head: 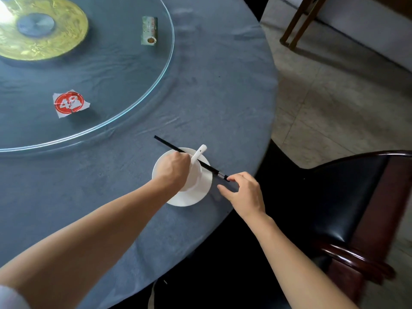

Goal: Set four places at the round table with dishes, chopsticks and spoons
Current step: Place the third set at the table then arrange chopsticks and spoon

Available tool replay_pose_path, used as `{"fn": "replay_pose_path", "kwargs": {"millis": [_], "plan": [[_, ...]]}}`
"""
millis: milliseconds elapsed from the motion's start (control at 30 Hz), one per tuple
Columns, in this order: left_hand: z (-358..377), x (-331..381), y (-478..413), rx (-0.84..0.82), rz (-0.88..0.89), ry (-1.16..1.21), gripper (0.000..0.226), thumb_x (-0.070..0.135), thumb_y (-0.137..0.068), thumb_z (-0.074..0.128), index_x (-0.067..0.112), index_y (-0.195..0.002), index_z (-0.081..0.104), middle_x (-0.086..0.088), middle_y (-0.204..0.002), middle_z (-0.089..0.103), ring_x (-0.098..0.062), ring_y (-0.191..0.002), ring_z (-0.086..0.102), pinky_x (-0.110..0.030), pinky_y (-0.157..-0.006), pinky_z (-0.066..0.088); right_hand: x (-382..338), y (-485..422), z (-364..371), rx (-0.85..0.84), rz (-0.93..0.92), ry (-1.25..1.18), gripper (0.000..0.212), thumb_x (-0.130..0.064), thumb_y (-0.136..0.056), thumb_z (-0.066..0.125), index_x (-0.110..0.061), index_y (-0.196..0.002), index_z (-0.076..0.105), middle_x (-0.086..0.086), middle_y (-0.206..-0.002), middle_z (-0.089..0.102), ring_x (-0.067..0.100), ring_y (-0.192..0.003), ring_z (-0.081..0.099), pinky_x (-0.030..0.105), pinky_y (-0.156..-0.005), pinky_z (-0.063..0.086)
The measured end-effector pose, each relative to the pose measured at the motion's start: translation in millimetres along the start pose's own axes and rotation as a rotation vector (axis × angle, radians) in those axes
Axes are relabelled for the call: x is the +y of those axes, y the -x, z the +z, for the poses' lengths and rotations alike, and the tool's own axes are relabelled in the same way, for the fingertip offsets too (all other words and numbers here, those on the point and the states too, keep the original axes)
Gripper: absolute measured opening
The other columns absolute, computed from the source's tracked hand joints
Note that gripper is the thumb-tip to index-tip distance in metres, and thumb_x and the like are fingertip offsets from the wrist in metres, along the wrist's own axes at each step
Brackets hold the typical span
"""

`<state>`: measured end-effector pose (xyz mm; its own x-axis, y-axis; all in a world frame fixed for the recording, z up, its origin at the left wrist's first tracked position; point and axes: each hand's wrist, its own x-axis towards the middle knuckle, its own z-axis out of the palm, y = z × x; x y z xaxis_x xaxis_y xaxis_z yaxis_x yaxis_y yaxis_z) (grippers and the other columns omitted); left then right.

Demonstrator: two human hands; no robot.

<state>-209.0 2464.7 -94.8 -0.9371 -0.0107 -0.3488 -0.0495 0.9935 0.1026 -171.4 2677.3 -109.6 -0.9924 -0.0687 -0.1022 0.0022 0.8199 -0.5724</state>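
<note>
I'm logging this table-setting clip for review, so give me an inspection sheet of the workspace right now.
Surface: round table, blue-grey cloth, glass turntable.
Job's things: white spoon in bowl on plate; black chopsticks across the bowl.
Clutter: number card and small box on the turntable.
Hands: left hand grips the chopsticks; right hand touches their end with a fingertip.
Cables: nothing seen.
Surroundings: dark chair beside the table, tiled floor.

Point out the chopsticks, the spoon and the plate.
chopsticks (210,168): head view, on the black shafts between the spoon and their near end.
spoon (198,153): head view, on the white handle.
plate (189,200): head view, on the bare near rim.
</note>
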Motion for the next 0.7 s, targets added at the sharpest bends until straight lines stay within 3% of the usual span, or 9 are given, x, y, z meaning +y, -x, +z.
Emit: {"fn": "replay_pose_path", "kwargs": {"millis": [67, 200, 367, 533, 633, 700], "plan": [[-0.3, -0.1, 1.1, -0.006, 0.006, 0.006, 0.023, 0.008, -0.091, 0.054, 0.016, -0.104, 0.07, -0.007, -0.092, 0.066, -0.027, -0.077, 0.062, -0.033, -0.059, 0.041, 0.2, 3.9, 1.1, 0.0, 0.005, -0.005, 0.035, -0.036, -0.075, 0.083, -0.012, -0.097, 0.073, 0.001, -0.096, 0.066, 0.024, -0.092, 0.063, 0.033, -0.076, 0.051], [-5.4, -3.9, 10.4, 0.022, -0.032, 0.087, 0.011, 0.01, -0.089, 0.056, 0.011, -0.094, 0.066, -0.006, -0.076, 0.048, -0.028, -0.067, 0.049, -0.035, -0.057, 0.041, -2.2, 8.1, 2.4, -0.013, 0.011, 0.001, 0.035, -0.039, -0.077, 0.081, -0.012, -0.097, 0.073, 0.001, -0.097, 0.065, 0.023, -0.093, 0.062, 0.034, -0.077, 0.052], [-16.5, -19.4, 39.0, 0.063, -0.026, 0.14, 0.012, 0.018, -0.09, 0.051, 0.014, -0.079, 0.055, -0.01, -0.083, 0.057, -0.031, -0.066, 0.049, -0.033, -0.057, 0.04, -24.8, 14.0, 2.5, -0.065, 0.008, 0.048, 0.029, -0.04, -0.083, 0.074, -0.014, -0.095, 0.071, 0.0, -0.097, 0.064, 0.021, -0.091, 0.06, 0.035, -0.076, 0.051], [-32.6, -61.7, 105.5, -0.075, -0.061, -0.031, 0.014, 0.018, -0.087, 0.048, 0.016, -0.091, 0.062, -0.004, -0.081, 0.054, -0.032, -0.071, 0.054, -0.032, -0.06, 0.041, -86.7, 33.0, -4.0, -0.152, -0.061, 0.18, 0.022, -0.032, -0.09, 0.058, -0.015, -0.08, 0.066, 0.004, -0.092, 0.065, 0.029, -0.085, 0.062, 0.035, -0.07, 0.05], [-37.2, -99.4, 158.3, -0.108, -0.164, -0.019, 0.011, 0.02, -0.087, 0.047, 0.018, -0.08, 0.055, -0.008, -0.096, 0.066, -0.033, -0.083, 0.063, -0.03, -0.062, 0.04, -134.8, 50.5, -2.9, -0.214, -0.178, 0.263, 0.025, -0.026, -0.088, 0.056, -0.017, -0.064, 0.055, 0.005, -0.08, 0.063, 0.031, -0.077, 0.057, 0.032, -0.058, 0.039], [-39.4, -129.3, 200.4, -0.109, -0.248, 0.01, 0.013, 0.023, -0.089, 0.047, 0.018, -0.082, 0.057, -0.008, -0.102, 0.067, -0.032, -0.085, 0.063, -0.029, -0.063, 0.039, -174.0, 67.9, 1.2, -0.33, -0.251, 0.332, 0.027, -0.028, -0.087, 0.055, -0.022, -0.062, 0.049, 0.002, -0.076, 0.058, 0.029, -0.075, 0.054, 0.03, -0.059, 0.035]]}}
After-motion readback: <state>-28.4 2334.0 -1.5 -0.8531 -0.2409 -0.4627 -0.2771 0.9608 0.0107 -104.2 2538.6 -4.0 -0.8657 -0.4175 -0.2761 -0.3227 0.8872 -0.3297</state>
